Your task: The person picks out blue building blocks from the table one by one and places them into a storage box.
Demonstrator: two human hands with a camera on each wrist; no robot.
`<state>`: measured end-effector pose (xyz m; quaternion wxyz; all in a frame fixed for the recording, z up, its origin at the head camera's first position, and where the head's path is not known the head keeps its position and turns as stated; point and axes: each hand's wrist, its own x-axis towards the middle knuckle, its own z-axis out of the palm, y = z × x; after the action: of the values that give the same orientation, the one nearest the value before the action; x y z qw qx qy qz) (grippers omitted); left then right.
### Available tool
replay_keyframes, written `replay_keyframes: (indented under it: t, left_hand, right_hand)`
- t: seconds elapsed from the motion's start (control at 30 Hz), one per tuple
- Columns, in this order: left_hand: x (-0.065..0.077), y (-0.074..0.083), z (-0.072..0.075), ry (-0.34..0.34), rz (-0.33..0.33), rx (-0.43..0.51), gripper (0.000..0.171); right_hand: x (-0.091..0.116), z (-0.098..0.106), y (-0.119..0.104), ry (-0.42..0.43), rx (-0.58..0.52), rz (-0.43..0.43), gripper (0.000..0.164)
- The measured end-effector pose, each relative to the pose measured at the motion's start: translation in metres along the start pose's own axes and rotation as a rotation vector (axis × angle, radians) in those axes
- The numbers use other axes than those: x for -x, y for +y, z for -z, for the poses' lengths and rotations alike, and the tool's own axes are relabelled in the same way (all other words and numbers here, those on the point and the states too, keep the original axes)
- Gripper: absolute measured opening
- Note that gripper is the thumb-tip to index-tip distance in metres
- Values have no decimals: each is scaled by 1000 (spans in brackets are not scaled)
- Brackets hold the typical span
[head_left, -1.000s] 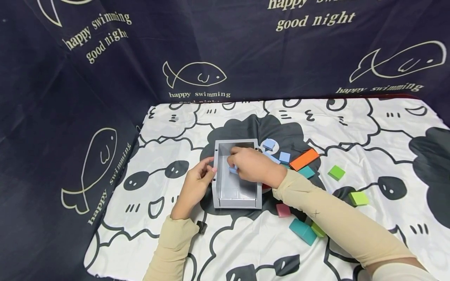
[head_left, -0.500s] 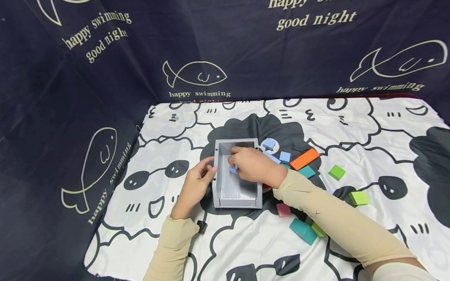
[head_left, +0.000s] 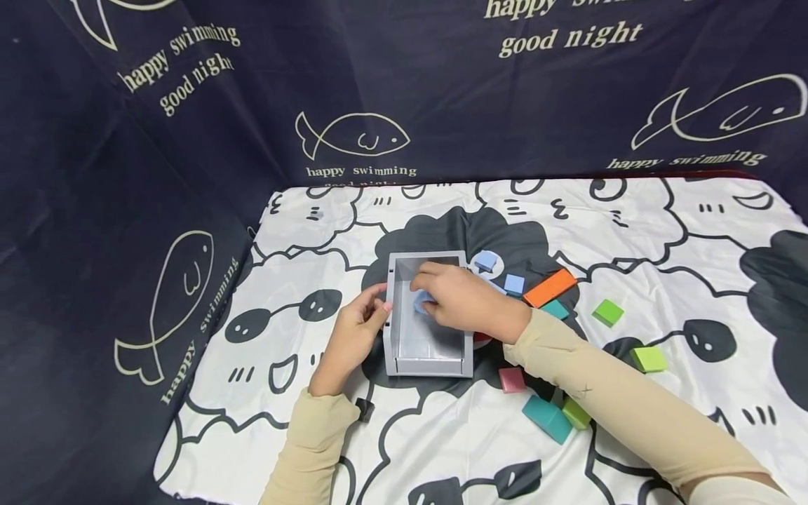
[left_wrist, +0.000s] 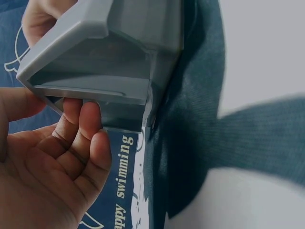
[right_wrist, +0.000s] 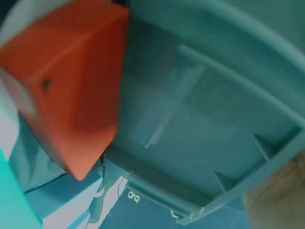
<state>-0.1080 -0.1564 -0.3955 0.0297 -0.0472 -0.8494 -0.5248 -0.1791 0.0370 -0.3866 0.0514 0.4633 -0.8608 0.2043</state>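
A grey open-topped box (head_left: 431, 366) stands on the cloth in the head view. My left hand (head_left: 355, 330) holds its left rim, thumb on top and fingertips under the edge, as the left wrist view shows at the box (left_wrist: 128, 86). Inside the box, my right hand (head_left: 463, 296) pinches a light blue block (head_left: 423, 302), partly covered by the fingers. The right wrist view does not show that block; a red block (right_wrist: 71, 81) looms close beside the box wall (right_wrist: 200, 114) there.
Right of the box lie an orange block (head_left: 550, 287), teal blocks (head_left: 547, 419), blue blocks (head_left: 514, 285), green blocks (head_left: 608, 312) and a pink block (head_left: 512, 379). A small black piece (head_left: 365, 409) sits by my left wrist. A dark fish-print curtain (head_left: 353, 70) hangs behind.
My right hand has shifted slightly within the box, its fingers spread a little, and more of the blue block shows, now turned differently. My left hand keeps its place on the rim.
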Motion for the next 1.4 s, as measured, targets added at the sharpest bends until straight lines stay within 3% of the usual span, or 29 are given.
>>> replay_keyframes:
  t: [0.2, 0.4, 0.53, 0.73, 1.03, 1.27, 1.4]
  left_hand:
    - [1, 4, 0, -3, 4, -3, 33]
    - [1, 4, 0, -8, 16, 4, 34]
    - [2, 4, 0, -5, 17, 1, 34]
    - [1, 3, 0, -6, 9, 0, 33]
    - [0, 3, 0, -7, 11, -2, 33]
    - [-8, -29, -4, -5, 12, 5, 34]
    - [-8, -34, -4, -7, 5, 7, 34]
  right_hand:
    - [12, 17, 1, 133, -108, -23, 30]
    - [23, 33, 15, 287, -116, -47, 42]
    - [29, 37, 29, 323, -110, -96, 52]
    - [36, 31, 47, 285, -109, -214, 61]
    - [40, 25, 65, 176, -117, -359, 62]
    - [43, 17, 80, 111, -114, -393, 56]
    - [44, 10, 87, 11, -71, -413, 60]
